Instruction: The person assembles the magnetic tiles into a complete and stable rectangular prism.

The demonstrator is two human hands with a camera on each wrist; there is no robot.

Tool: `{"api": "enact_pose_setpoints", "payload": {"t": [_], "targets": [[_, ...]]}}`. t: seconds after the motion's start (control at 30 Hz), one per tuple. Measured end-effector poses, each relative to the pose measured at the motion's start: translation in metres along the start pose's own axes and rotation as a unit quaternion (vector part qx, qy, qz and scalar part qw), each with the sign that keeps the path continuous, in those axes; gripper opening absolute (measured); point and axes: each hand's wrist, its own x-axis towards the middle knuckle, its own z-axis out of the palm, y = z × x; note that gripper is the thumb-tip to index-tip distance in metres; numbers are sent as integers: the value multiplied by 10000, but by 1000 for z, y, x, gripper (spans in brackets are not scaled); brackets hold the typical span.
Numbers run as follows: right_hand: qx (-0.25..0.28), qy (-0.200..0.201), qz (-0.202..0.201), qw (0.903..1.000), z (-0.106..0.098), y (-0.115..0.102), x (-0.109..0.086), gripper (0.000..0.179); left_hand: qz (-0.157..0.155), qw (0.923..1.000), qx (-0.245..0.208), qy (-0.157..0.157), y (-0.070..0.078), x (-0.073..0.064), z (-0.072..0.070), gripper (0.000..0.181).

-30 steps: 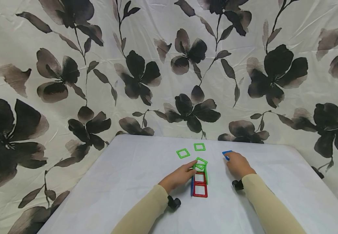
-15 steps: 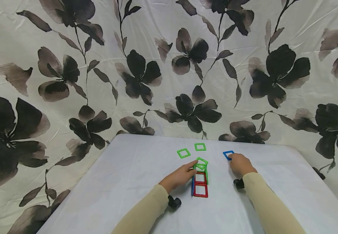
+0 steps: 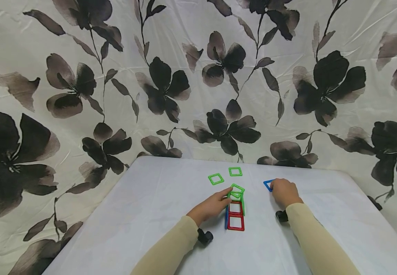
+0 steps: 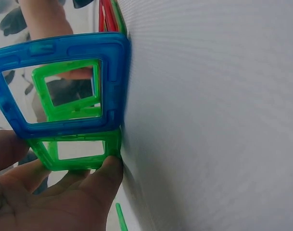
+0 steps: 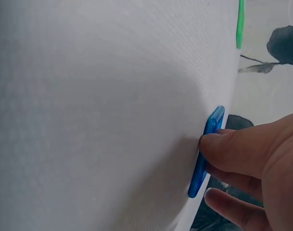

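Note:
My left hand [image 3: 209, 207] grips the far end of a low structure of magnetic tiles. Its fingers touch an upright green magnetic tile [image 4: 71, 165], which adjoins a blue wall tile [image 4: 116, 86] in the left wrist view. Two red tiles [image 3: 235, 215] form the near part, with green tiles at the far end and right side. Off to the right, my right hand [image 3: 285, 192] pinches a separate blue magnetic tile [image 5: 199, 175] between thumb and fingers, close over the table. The hand covers part of that tile in the head view.
Two loose green tiles, one to the left [image 3: 218, 182] and one farther back [image 3: 236, 175], lie beyond the structure on the white-covered table [image 3: 143, 198]. A flower-printed cloth [image 3: 170, 91] hangs behind the table's far edge. Each wrist wears a small black camera.
My right hand has shifted slightly right with the blue tile, which now shows at a different angle. My left hand and the structure stay in place.

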Motion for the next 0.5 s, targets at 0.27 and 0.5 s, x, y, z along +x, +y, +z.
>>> {"api": "enact_pose_setpoints", "payload": {"t": [0.27, 0.5], "targets": [[152, 29, -94, 9998, -1, -1, -4, 23, 9, 10000, -26, -13, -2, 2, -1, 52], [276, -44, -31, 9996, -2, -7, -8, 25, 12, 10000, 11, -12, -1, 0, -1, 53]]}}
